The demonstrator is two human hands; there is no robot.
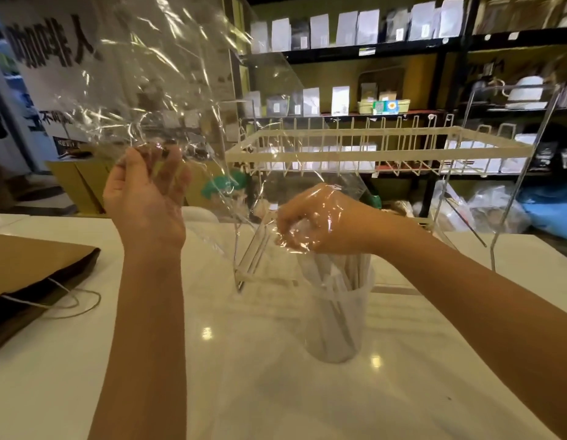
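A large clear plastic bag (pixel 168 74) is held up over the white counter (pixel 212 376). My left hand (pixel 145 192) grips its crumpled lower edge, palm towards me. My right hand (pixel 320 217) is under the bag's film, fingers curled downward and pinching plastic above a translucent cup (pixel 339 315). The cup stands on the counter and holds several wrapped straws (pixel 332 281).
A wire dish rack (pixel 345 147) stands on the counter behind the cup. A brown paper bag (pixel 31 274) with string handles lies at the left. Shelves of packaged goods (pixel 339 30) fill the back wall, and plastic bags (pixel 485 208) lie on the floor at right.
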